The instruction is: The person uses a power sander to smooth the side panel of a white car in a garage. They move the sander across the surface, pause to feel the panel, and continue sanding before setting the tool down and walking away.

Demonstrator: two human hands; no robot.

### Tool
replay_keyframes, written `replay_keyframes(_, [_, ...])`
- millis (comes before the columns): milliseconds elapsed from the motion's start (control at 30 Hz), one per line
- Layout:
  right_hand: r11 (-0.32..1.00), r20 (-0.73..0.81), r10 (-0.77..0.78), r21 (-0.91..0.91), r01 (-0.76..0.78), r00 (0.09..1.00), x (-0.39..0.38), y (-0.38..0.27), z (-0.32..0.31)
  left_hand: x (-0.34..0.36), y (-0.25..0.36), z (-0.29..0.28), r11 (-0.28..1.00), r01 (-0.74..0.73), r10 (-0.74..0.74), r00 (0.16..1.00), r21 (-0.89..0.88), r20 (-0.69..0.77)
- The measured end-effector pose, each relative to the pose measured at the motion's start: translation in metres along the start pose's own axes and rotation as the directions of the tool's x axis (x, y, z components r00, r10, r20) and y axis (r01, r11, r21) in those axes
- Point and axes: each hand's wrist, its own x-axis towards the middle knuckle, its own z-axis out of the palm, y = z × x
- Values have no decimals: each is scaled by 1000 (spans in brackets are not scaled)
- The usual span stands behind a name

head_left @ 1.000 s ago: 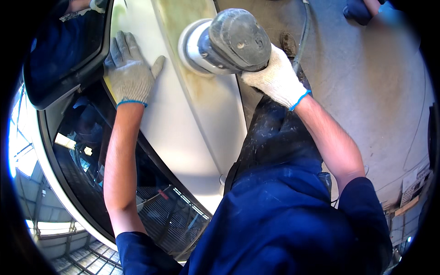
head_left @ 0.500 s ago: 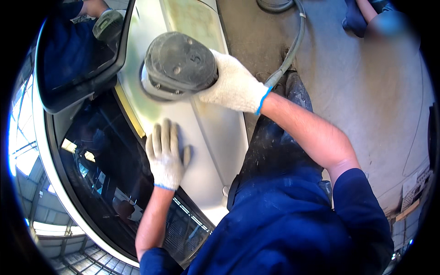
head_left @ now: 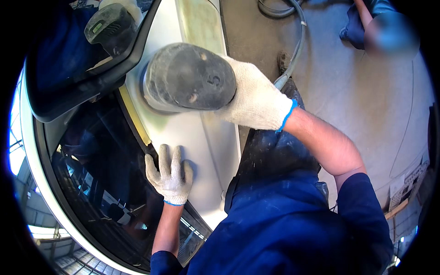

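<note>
Head view: the sander [head_left: 190,78], dark and dusty on top, sits over the white panel [head_left: 188,137], just beside the mirror [head_left: 87,68]; from here I can't tell whether its pad touches. The right hand [head_left: 256,94], gloved, is clamped on the sander's right end, so most of the tool juts out leftward past the grip, its fingers mostly hidden. Nearer the body, the left hand [head_left: 172,176] lies on the panel, fingers apart, holding nothing. Yellow tape [head_left: 134,117] edges the window [head_left: 101,169]. A hose [head_left: 300,43] loops over the floor [head_left: 357,114], a co-worker [head_left: 355,27] well beyond.
</note>
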Motion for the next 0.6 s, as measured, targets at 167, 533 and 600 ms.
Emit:
replay_keyframes(167, [997,-65,-11,-73,6,998,23,8,-16,4,1,-2,1000,-16,16,1000,-14,13])
replay_keyframes(533, [996,-122,-43,71,51,992,4,15,-5,6,3,-6,999,-28,29,999,-29,39])
replay_keyframes(600, [997,-125,-63,-45,58,990,22,17,-13,5,1,-5,999,-24,25,999,-28,41])
